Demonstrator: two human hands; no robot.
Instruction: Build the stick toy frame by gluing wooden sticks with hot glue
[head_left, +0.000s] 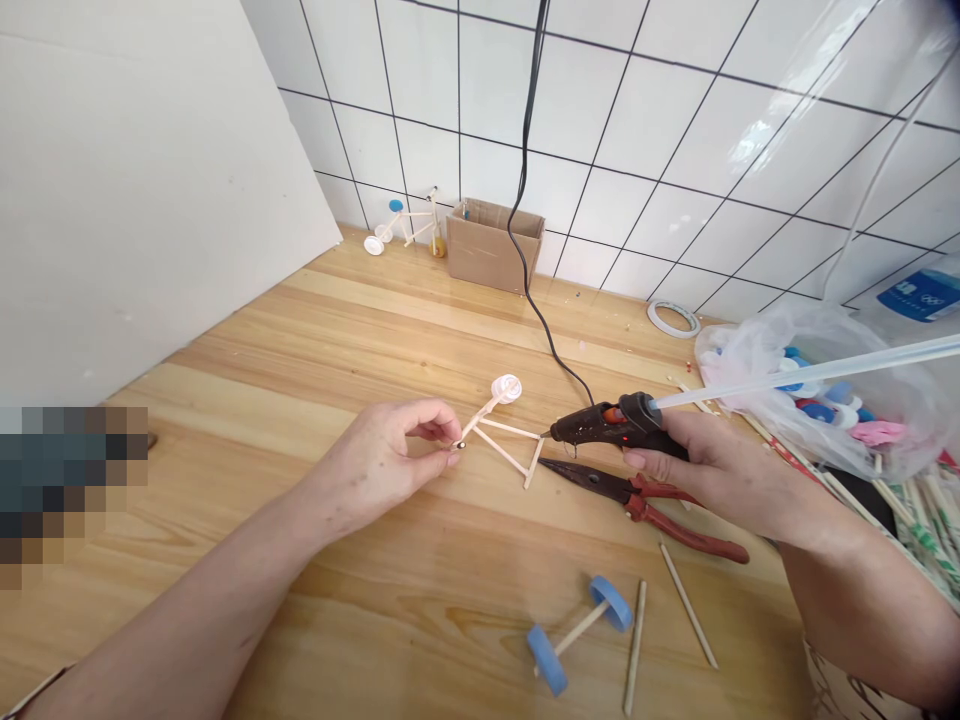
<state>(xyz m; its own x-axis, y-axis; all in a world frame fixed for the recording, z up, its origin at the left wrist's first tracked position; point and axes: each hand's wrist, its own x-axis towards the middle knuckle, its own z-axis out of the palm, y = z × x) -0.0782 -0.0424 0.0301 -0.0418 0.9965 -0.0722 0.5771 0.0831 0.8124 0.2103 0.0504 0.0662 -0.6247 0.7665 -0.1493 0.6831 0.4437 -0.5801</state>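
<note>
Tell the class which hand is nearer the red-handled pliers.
Right. The right hand, gripping a glue gun, is over the red-handled pliers; the left hand is farther left, pinching the craft-stick frame.

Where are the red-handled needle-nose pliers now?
In the head view, the pliers lie on the wooden tabletop, right of centre, below the black glue gun.

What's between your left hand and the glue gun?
In the head view, a small frame of wooden sticks with a white round cap is there, pinched by the left hand. The right hand holds the hot glue gun.
</note>
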